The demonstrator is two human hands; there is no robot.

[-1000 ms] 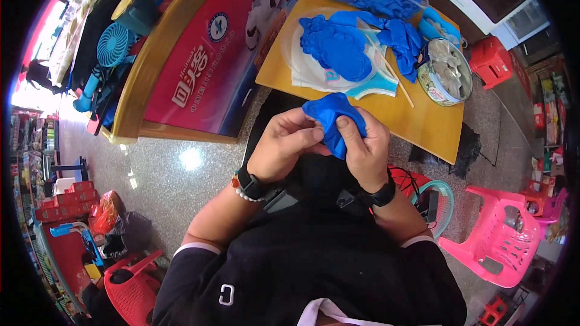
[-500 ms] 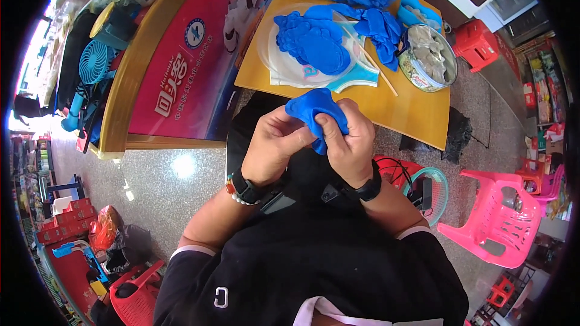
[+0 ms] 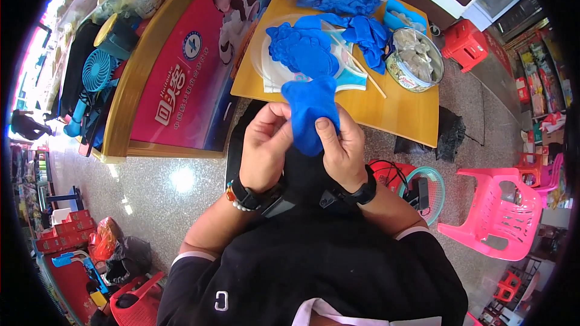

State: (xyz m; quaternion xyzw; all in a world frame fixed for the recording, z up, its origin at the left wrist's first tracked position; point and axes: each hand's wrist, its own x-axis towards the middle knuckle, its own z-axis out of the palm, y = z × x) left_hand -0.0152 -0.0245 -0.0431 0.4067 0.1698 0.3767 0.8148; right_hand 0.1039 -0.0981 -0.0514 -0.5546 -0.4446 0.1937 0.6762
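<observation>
On the left, the pink panel (image 3: 208, 93) shows us large white lettering (image 3: 170, 93), a smaller line of characters (image 3: 192, 87) and a round emblem (image 3: 192, 46). Near us, the black shirt (image 3: 290, 265) bears a white letter-like mark (image 3: 222, 300). Far right, the round tin (image 3: 403, 76) carries print too small to read.

Pink chair (image 3: 494, 212), turquoise fan (image 3: 98, 70), apparently a black bag (image 3: 134, 255)
</observation>
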